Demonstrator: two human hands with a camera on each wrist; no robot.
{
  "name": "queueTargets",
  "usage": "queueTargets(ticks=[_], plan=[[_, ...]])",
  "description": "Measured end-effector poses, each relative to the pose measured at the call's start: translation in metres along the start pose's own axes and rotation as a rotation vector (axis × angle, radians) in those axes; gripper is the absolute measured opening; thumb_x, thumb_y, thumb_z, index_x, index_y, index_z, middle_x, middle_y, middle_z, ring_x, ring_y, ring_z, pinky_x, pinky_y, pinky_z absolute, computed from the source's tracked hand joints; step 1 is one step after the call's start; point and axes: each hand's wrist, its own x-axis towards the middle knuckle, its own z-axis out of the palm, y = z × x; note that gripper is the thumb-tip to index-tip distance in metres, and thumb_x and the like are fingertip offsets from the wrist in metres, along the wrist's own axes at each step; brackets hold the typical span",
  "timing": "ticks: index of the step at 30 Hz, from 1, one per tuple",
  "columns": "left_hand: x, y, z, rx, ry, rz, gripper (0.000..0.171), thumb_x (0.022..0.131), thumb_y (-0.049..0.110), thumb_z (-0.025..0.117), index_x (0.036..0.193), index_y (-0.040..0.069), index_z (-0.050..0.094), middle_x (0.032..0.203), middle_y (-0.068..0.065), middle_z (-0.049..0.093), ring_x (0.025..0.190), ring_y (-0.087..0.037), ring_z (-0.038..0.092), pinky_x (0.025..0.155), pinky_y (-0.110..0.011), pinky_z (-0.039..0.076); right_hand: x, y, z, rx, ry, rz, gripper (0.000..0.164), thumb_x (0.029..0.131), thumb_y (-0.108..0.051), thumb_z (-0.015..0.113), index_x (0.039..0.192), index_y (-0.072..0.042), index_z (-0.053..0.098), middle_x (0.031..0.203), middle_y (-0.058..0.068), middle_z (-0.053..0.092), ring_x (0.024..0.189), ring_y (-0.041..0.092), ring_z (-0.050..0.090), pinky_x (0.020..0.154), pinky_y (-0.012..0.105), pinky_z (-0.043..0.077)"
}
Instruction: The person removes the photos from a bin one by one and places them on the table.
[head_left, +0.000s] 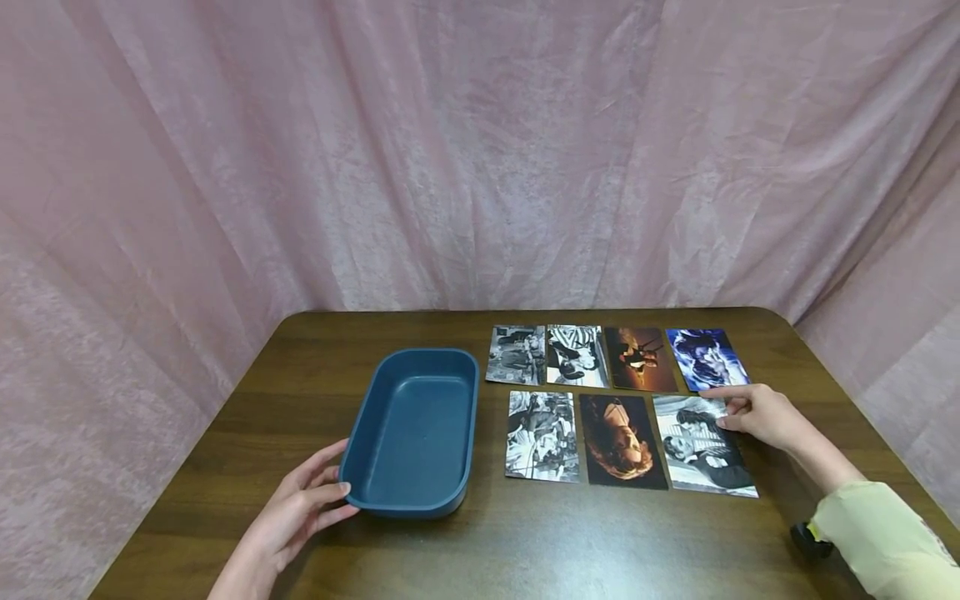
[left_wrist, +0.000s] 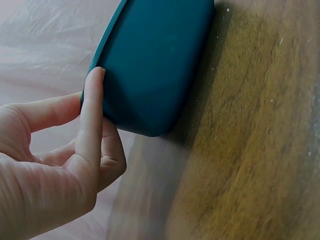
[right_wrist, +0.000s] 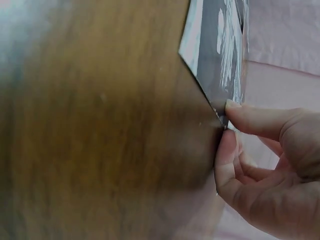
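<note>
A dark blue rectangular tub (head_left: 426, 429) with rounded corners stands on the table, left of the photo cards. At its near left corner my left hand (head_left: 303, 502) grips the rim, thumb and fingers about the wall (left_wrist: 145, 70). My right hand (head_left: 759, 414) is at the far right edge of a black-and-white photo card (head_left: 701, 450), the right end of the nearer row. Thumb and finger pinch the card's edge (right_wrist: 212, 55) in the right wrist view. Just beyond the fingertips lies a blue-purple photo card (head_left: 707, 358).
Beside the held card are a brown portrait card (head_left: 622, 442) and a black-and-white card (head_left: 542, 436). Behind lie an orange-brown card (head_left: 640, 358), a striped black-and-white card (head_left: 576, 356) and a grey card (head_left: 516, 355). A pink curtain (head_left: 480, 158) hangs behind the wooden table (head_left: 300, 367).
</note>
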Motion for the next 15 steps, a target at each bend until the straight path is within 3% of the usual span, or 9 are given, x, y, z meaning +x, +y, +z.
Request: queueTargets(ticks=[5,15], plan=[[0.0006,-0.0010,0.0002,-0.004,0.005,-0.001,0.072,0.096,0.011,0.059,0.157,0.015,0.022,0.112,0.003,0.058,0.100,-0.012,0.067,0.090,-0.032,0.058,-0.0009,-0.0007,0.0011,-0.046,-0.002,0.023,0.043,0.086,-0.011,0.072,0.127,-0.002,0.065,0.072,-0.001,0.049,0.062,0.008,0.040,0.055,0.024,0.032],[0.0013,0.0009,0.0002,0.021,0.000,0.010,0.074,0.096,0.010,0.059,0.158,0.010,0.018,0.112,0.000,0.057,0.101,-0.015,0.067,0.090,-0.033,0.059,-0.0058,-0.0014,0.0015,-0.013,0.014,0.019,0.041,0.087,-0.012,0.071,0.126,-0.002,0.066,0.076,0.001,0.052,0.065,0.006,0.042,0.056,0.022,0.034]])
